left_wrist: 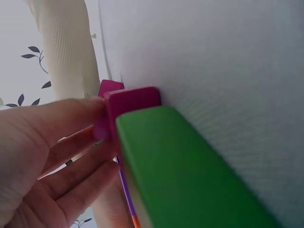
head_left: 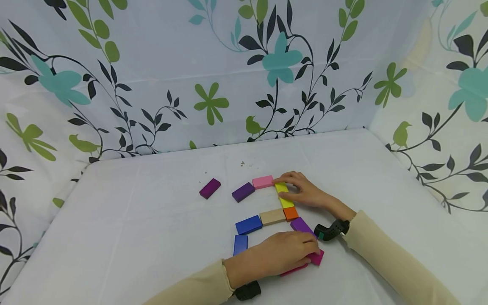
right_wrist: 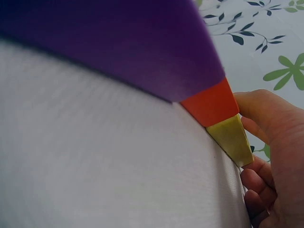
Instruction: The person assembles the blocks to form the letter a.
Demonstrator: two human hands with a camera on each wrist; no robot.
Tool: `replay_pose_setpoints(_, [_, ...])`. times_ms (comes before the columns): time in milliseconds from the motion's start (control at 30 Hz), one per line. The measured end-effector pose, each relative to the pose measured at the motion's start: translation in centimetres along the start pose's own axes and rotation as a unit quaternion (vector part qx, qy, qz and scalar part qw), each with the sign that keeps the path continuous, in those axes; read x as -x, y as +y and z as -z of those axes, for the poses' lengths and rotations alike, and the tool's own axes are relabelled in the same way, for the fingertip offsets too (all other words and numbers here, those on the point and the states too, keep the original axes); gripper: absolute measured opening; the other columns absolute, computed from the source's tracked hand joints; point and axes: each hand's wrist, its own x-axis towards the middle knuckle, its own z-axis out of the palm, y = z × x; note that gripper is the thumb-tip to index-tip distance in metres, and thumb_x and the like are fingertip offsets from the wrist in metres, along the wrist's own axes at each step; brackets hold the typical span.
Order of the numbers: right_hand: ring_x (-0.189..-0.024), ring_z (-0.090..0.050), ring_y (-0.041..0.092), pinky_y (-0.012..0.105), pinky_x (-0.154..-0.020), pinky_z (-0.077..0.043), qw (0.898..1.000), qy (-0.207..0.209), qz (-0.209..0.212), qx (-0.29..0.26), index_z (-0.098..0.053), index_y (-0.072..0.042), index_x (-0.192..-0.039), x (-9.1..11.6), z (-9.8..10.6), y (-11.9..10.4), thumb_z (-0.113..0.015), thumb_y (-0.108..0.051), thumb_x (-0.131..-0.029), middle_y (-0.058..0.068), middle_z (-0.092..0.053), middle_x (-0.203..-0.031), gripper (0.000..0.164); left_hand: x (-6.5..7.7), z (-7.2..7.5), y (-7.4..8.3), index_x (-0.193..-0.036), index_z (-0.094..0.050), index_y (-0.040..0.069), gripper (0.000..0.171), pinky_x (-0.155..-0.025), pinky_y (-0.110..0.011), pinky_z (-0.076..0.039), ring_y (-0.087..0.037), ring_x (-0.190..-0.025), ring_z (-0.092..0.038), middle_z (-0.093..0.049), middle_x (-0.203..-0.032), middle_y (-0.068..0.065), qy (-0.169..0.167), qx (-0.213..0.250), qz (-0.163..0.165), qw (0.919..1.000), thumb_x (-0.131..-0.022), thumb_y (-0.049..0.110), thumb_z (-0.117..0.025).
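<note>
My left hand (head_left: 277, 253) pinches a magenta block (head_left: 317, 257) at the near right end of a curving line of coloured blocks. A dark pink block (head_left: 293, 270), partly hidden under that hand, lies beside it. In the left wrist view, the thumb touches the dark pink block's end, and a green block (left_wrist: 185, 166) stands closest to the camera. Farther back, my right hand (head_left: 303, 189) has thumb and fingers around a yellow block (head_left: 285, 197). An orange block (head_left: 291, 213) adjoins its near end, followed by a purple block (head_left: 301, 225). A pink block (head_left: 263, 182) lies by the right fingertips.
Left of the orange block lie a wooden-coloured block (head_left: 272, 217) and a blue block (head_left: 248, 225), with a lighter blue block (head_left: 240, 244) below. Dark purple (head_left: 243, 192) and plum (head_left: 210, 188) blocks lie farther left. A patterned cloth (head_left: 164, 76) hangs behind the white table (head_left: 133, 220).
</note>
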Motion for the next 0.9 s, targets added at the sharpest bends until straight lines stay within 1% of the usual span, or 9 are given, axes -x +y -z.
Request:
replay_pose_setpoints(133, [-0.130,-0.033,0.037,0.063,-0.105,-0.031,1.000,0.001,-0.003,-0.002,-0.061,-0.015,-0.132,0.12,0.01,0.21,-0.067,-0.023,-0.091,0.015,-0.046,-0.136,0.043,0.01,-0.20,-0.08,-0.123,-0.066,0.021,0.027,-0.097,-0.015,-0.043,0.000,-0.115,-0.057,-0.062,-0.125,0.008,-0.005,-0.014,-0.004,0.9999,-0.098,0.030,-0.059])
replay_pose_setpoints(267, [-0.130,-0.034,0.037,0.063,-0.105,-0.031,1.000,0.002,0.001,-0.005,-0.061,-0.015,-0.132,0.19,0.02,0.29,-0.067,-0.022,-0.091,0.016,-0.046,-0.136,0.043,0.15,-0.56,-0.26,-0.123,-0.066,0.023,0.028,-0.094,-0.017,-0.045,-0.002,-0.112,-0.059,-0.061,-0.125,0.008,0.003,-0.024,-0.003,0.9997,-0.098,0.032,-0.059])
replay_pose_setpoints(367, [-0.130,-0.033,0.037,0.064,-0.105,-0.031,1.000,0.001,0.004,-0.004,-0.061,-0.015,-0.132,0.17,0.00,0.32,-0.067,-0.023,-0.091,0.016,-0.046,-0.136,0.043,0.22,-0.74,-0.36,-0.126,-0.064,0.026,0.030,-0.093,-0.019,-0.046,-0.003,-0.111,-0.059,-0.059,-0.128,0.007,0.009,-0.026,-0.007,0.9996,-0.099,0.037,-0.056])
replay_pose_setpoints(533, [-0.130,-0.034,0.037,0.063,-0.105,-0.031,1.000,-0.001,0.007,-0.001,-0.060,-0.015,-0.133,0.10,0.00,0.27,-0.067,-0.024,-0.091,0.015,-0.046,-0.137,0.043,0.34,-0.71,-0.36,-0.131,-0.061,0.032,0.035,-0.095,-0.021,-0.043,-0.004,-0.112,-0.056,-0.055,-0.130,0.008,-0.012,-0.018,-0.030,0.9993,-0.100,0.044,-0.051])
replay_pose_setpoints(600, [-0.130,-0.034,0.037,0.063,-0.105,-0.031,1.000,-0.001,0.008,-0.001,-0.060,-0.015,-0.133,0.09,0.05,0.18,-0.067,-0.024,-0.091,0.015,-0.046,-0.137,0.043,0.41,-0.66,-0.39,-0.132,-0.060,0.031,0.036,-0.097,-0.021,-0.042,-0.005,-0.114,-0.054,-0.055,-0.130,0.009,-0.019,-0.014,-0.035,0.9991,-0.100,0.044,-0.050])
replay_pose_setpoints(767, [-0.129,-0.034,0.037,0.064,-0.104,-0.031,1.000,0.002,0.012,0.000,-0.060,-0.014,-0.133,0.03,0.09,0.11,-0.067,-0.022,-0.091,0.016,-0.047,-0.136,0.043,0.53,-0.65,-0.64,-0.132,-0.061,0.029,0.035,-0.100,-0.023,-0.041,-0.006,-0.119,-0.053,-0.056,-0.131,0.009,-0.018,-0.002,-0.031,0.9994,-0.100,0.040,-0.052])
replay_pose_setpoints(900, [-0.129,-0.034,0.038,0.063,-0.104,-0.032,1.000,0.004,0.011,0.000,-0.061,-0.014,-0.132,-0.01,0.04,0.22,-0.067,-0.023,-0.091,0.016,-0.047,-0.136,0.042,0.64,-0.63,-0.85,-0.130,-0.063,0.026,0.034,-0.101,-0.021,-0.041,-0.006,-0.118,-0.055,-0.058,-0.129,0.006,-0.008,0.006,-0.029,0.9995,-0.100,0.036,-0.054])
